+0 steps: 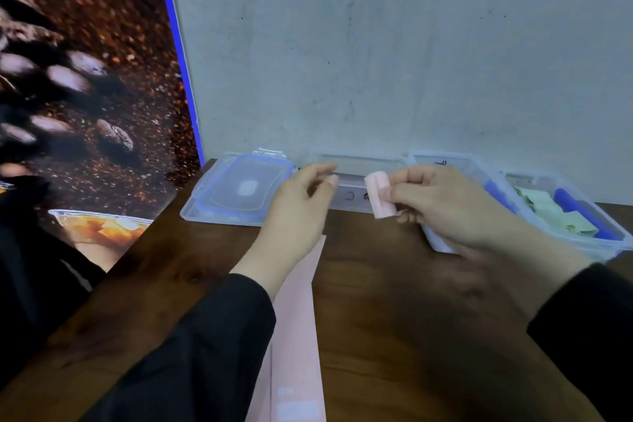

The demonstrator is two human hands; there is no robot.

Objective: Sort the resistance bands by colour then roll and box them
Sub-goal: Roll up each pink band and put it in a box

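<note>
Boxing comes next, we judge: our right hand (445,205) pinches the pink roll (378,195), left hand (301,202) released, middle box (356,161) ahead.

Right hand (442,205) raised, fingers curled in a pinching grip, left hand (301,205) relaxed, fingers loose

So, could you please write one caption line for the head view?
Right hand pinches a rolled pink band above the clear boxes; left hand hovers open over a flat pink band.
</note>
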